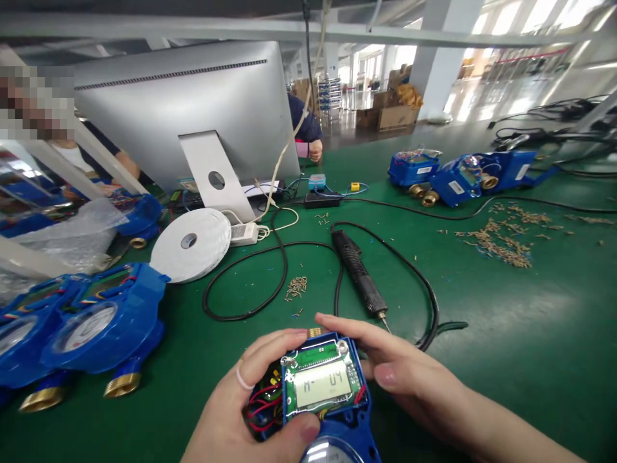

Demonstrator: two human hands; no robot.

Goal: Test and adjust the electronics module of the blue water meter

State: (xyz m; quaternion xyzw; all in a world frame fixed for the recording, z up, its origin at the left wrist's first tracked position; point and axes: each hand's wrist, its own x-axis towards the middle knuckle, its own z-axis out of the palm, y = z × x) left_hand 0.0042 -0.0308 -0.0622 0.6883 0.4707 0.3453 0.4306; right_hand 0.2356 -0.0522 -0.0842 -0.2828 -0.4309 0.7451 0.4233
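Note:
A blue water meter (365, 421) with its electronics uncovered is between my hands at the bottom middle. Its green circuit board (318, 351) carries a lit display (324, 384), and red wires show at its left side. My left hand (250, 405), with a ring on one finger, wraps round the meter's left side, thumb on its front edge. My right hand (409, 370) lies along the right side, fingers stretched towards the top edge and touching the casing. Beyond them an electric screwdriver (359, 273) lies on the green table, its tip near my right hand.
Small screws (296, 287) lie in a pile, with a larger heap (511, 235) at right. Blue meters (101, 328) stand at left, others (457, 180) at back right. A white tape roll (193, 244), a monitor (193, 96) and a looping black cable (205, 299) are nearby. Another person's hand (315, 151) shows behind.

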